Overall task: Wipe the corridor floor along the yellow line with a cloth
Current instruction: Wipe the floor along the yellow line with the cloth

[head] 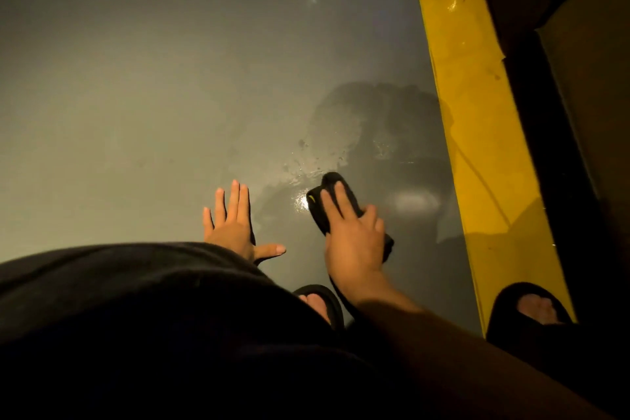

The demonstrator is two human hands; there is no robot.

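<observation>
Black folded cloth [341, 211] lies on the glossy grey corridor floor [136, 112] under the right hand [354, 242] — fingers spread over it and curled at its edge, pressing it down, forearm reaching forward. Left of it, apart, the left hand [235, 225] rests flat with fingers straight and thumb out, holding nothing. Right of the cloth runs the broad yellow painted line [477, 112] — wet sheen just ahead.
</observation>
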